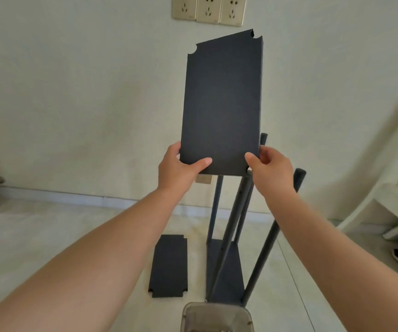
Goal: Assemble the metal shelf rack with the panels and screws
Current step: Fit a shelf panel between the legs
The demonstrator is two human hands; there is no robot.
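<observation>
Both hands pinch the near short edge of a dark panel (222,104): the left hand (179,168) at its left corner, the right hand (272,168) at its right. The panel's long axis runs up and away, above the four upright poles (231,219) of the rack standing below, slightly right.

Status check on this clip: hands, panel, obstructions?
Left hand and right hand gripping raised panel. Frame posts below, unshelved. Spare panel on floor. Nothing in the way.
</observation>
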